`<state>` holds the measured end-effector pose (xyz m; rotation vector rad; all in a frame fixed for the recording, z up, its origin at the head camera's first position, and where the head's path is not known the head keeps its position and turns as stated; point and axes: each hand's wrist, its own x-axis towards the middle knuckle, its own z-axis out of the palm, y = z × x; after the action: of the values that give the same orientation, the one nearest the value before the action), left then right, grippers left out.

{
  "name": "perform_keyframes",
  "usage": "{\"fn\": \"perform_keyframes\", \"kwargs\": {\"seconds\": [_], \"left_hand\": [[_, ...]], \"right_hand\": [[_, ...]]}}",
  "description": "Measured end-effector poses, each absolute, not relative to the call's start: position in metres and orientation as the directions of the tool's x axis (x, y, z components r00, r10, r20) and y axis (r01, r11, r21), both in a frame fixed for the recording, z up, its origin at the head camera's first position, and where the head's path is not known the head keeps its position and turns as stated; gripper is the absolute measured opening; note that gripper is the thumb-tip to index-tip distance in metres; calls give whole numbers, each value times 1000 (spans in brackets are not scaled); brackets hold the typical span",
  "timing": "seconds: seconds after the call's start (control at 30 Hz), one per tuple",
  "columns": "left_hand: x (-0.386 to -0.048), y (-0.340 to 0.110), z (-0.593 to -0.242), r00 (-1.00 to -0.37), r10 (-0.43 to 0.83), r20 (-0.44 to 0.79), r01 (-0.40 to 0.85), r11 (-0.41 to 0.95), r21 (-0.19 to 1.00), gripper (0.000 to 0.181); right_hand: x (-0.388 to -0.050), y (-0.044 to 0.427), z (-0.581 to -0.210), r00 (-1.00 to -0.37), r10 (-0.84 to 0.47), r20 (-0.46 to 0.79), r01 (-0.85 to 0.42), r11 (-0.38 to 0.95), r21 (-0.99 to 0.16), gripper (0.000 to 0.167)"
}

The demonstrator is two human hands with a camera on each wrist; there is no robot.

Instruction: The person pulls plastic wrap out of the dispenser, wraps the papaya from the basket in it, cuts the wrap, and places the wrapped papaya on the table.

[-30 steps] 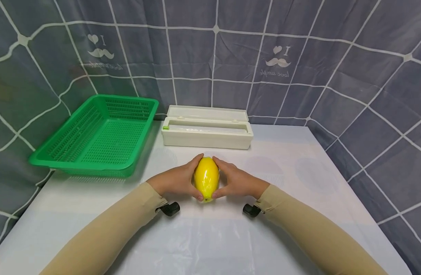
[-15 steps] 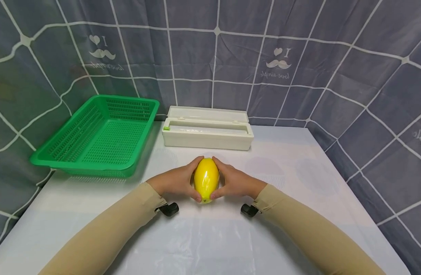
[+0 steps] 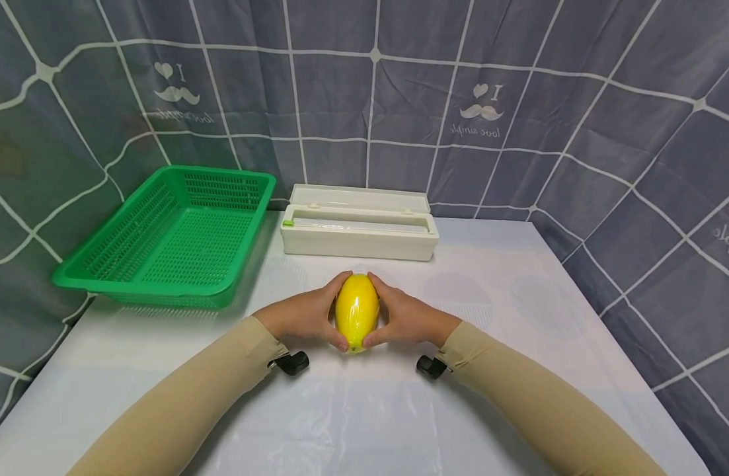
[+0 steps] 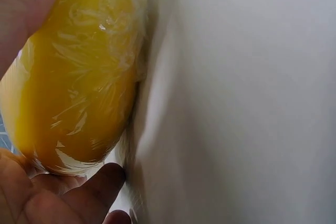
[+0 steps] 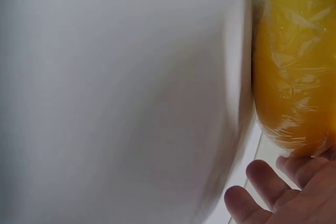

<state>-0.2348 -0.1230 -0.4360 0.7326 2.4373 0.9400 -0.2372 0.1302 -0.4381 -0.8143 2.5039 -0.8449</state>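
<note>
A yellow oval fruit (image 3: 357,312), wrapped in clear cling film, rests on the white table in the head view. From its left side, my left hand (image 3: 307,313) holds it, thumb at the near end and fingers at the far end. My right hand (image 3: 408,317) grips the opposite side in the same way. Up close in the left wrist view, creased film covers the fruit (image 4: 84,72), and the hand's fingers (image 4: 94,195) touch its lower end. The right wrist view also shows the wrapped fruit (image 5: 296,72), with fingers (image 5: 268,182) below it.
A green mesh basket (image 3: 221,289) stands at the back left. Behind the fruit is a long white cling-film box (image 3: 358,247), lid raised, with a small green piece at its left end. A grey checked curtain (image 3: 334,86) borders the white table (image 3: 364,423).
</note>
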Motion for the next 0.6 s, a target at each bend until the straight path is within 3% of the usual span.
{"fn": "perform_keyframes", "kwargs": {"seconds": [0.6], "left_hand": [[-236,-124,-438,-764,617,-190,327,624,709,143]], "right_hand": [[-235,130,-441,-767,-625,-149,-392,639,-662,138]]}}
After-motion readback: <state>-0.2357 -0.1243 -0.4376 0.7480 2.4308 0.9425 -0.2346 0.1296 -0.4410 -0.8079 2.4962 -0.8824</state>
